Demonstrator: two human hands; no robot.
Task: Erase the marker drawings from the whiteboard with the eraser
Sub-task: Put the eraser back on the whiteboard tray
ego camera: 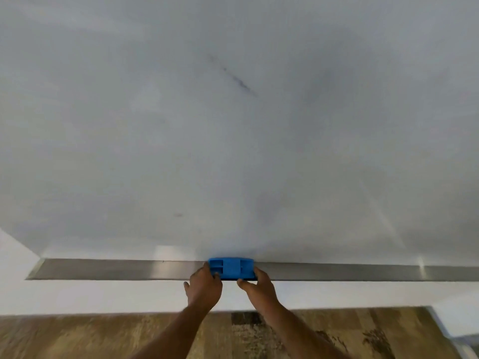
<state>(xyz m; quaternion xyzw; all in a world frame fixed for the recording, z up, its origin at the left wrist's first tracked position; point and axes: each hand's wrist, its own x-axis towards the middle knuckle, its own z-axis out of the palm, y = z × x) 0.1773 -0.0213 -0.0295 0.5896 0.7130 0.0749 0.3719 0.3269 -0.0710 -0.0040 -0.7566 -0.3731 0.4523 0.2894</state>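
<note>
Head cam: blue eraser (231, 268) lies lengthwise on tray (103, 269), L hand (204, 286) and R hand (259, 285) fingers curled on its ends, smudge (234, 77) well above.

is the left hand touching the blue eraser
Touching: the head view shows the left hand with fingers curled around the left end of the blue eraser.

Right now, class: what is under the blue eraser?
The eraser sits on the metal tray below the whiteboard, a hand at each end. The tray beneath it is hidden.
</note>
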